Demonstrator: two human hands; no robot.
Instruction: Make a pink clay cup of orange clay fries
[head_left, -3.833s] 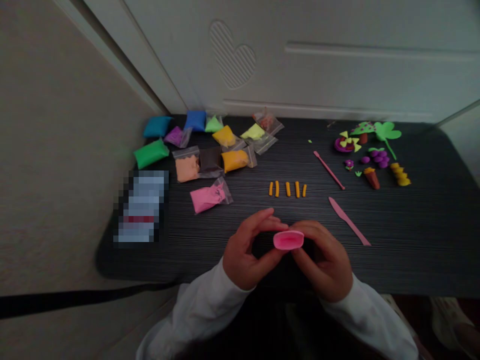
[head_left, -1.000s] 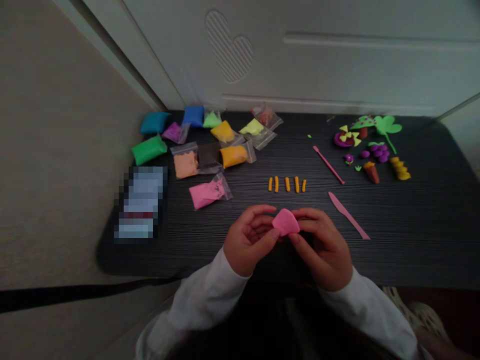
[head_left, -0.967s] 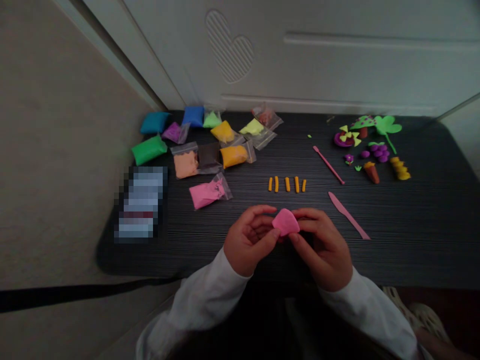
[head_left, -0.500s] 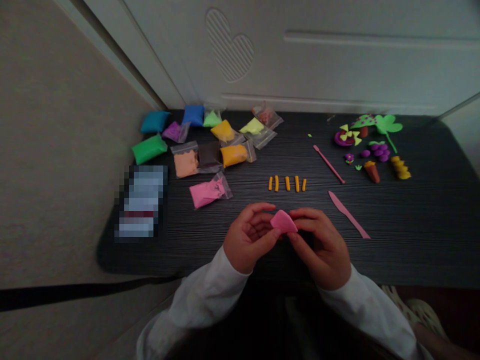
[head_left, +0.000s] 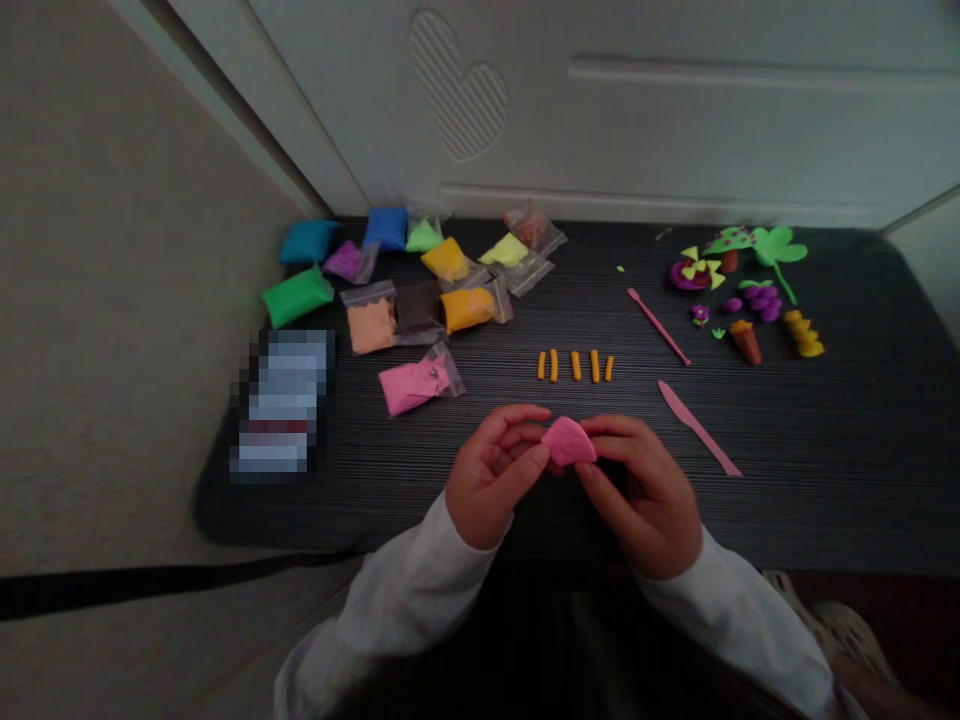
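Note:
A piece of pink modelling clay (head_left: 569, 441) is pinched between both hands above the front of the dark table (head_left: 825, 500). My left hand (head_left: 495, 480) grips its left side, thumb at the lower left edge. On the right edge, my right hand (head_left: 649, 490) holds it between thumb and fingers. The clay shows a smooth, rounded face; its underside is hidden. Just beyond the hands lie several short orange clay sticks (head_left: 575, 366) in a row. A pink plastic clay knife (head_left: 697, 428) and a thin pink modelling tool (head_left: 658, 325) rest to the right.
Bags of coloured clay fill the back left, among them a pink bag (head_left: 412, 386) and a green bag (head_left: 298, 297). A blurred phone (head_left: 283, 400) lies at the left edge. Finished clay pieces, including purple grapes (head_left: 763, 301) and a yellow twist (head_left: 804, 334), sit at the back right.
Earlier the pink clay showed a hollow opening toward me; now a rounded outer face shows. Over the last second it has turned slightly, and my left thumb has shifted a little off its face.

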